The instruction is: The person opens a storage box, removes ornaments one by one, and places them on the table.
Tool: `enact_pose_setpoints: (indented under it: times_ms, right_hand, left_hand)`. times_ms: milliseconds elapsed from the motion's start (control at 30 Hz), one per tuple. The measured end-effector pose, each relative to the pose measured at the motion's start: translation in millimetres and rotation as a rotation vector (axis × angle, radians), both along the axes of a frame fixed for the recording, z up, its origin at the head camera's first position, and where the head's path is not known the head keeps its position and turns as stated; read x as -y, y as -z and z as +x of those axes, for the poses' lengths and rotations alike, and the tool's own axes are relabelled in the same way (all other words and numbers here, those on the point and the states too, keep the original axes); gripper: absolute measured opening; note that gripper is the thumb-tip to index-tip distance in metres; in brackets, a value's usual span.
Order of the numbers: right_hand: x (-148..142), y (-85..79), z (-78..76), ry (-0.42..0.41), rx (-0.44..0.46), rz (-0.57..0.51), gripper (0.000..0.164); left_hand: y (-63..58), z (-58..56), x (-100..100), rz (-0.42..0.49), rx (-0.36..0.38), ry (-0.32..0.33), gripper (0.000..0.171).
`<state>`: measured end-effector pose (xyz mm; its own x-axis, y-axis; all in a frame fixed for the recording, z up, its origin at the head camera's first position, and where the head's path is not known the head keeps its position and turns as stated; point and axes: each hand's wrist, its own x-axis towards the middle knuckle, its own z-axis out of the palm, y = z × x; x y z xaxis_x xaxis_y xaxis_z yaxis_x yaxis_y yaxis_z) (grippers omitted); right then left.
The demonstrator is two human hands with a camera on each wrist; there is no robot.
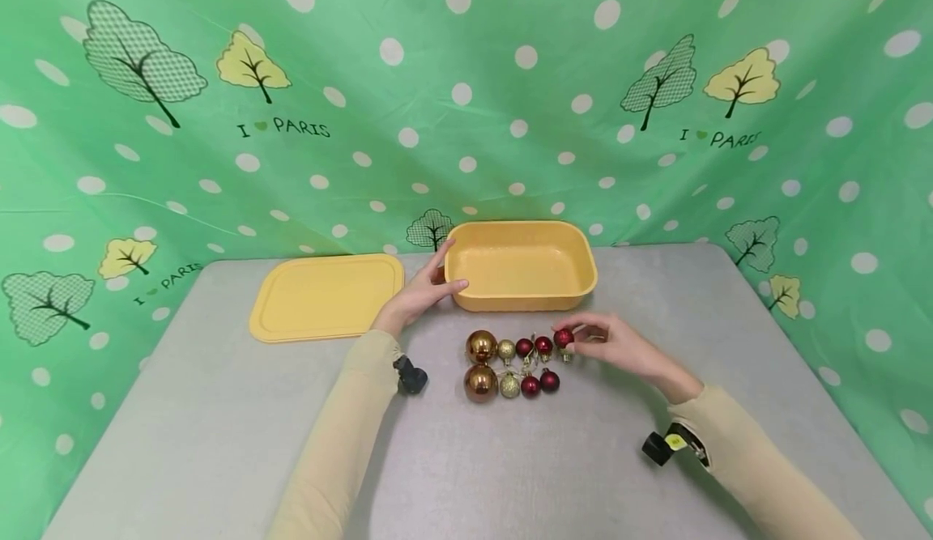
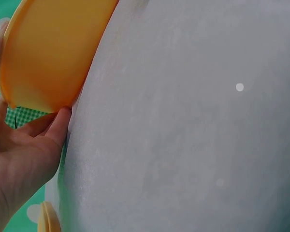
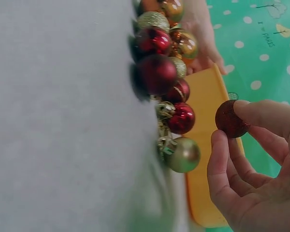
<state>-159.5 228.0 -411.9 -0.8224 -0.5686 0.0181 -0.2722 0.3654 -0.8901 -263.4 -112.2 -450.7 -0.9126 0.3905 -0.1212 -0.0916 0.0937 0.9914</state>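
Note:
My left hand [image 1: 421,295] grips the left end of a yellow plastic box [image 1: 521,304], its thumb at the front corner. In the left wrist view the thumb and fingers meet the box wall [image 2: 48,58]. Between thumb and fingertips, my right hand [image 1: 615,347] pinches a small dark red glittery Christmas bauble [image 3: 230,118], held at the right end of the ornaments. Two rows of baubles lie in front of the box: large shiny copper ones [image 1: 480,384], small gold glitter ones [image 1: 509,385] and several red ones [image 1: 550,380]. A pale gold bauble [image 3: 182,154] sits near the right hand.
A yellow lid [image 1: 328,297] lies flat on the grey table [image 1: 466,475], left of the box. Behind the table hangs a green dotted cloth [image 1: 510,95] with printed trees, close to the box's back side.

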Motion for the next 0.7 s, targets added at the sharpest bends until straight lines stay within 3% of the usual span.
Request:
enact_pose_setpoints:
  times_ms: [200, 700]
  right_hand:
    - [-3.7, 5.2, 11.2, -0.034, -0.063, -0.013, 0.035]
    - [-6.6, 21.6, 33.6, -0.072, -0.061, 0.054, 0.033]
  left_hand:
    - [1.9, -0.7, -0.1, 0.011, 0.004, 0.000, 0.089]
    - [1.3, -0.6, 0.5, 0.009, 0.001, 0.003, 0.089]
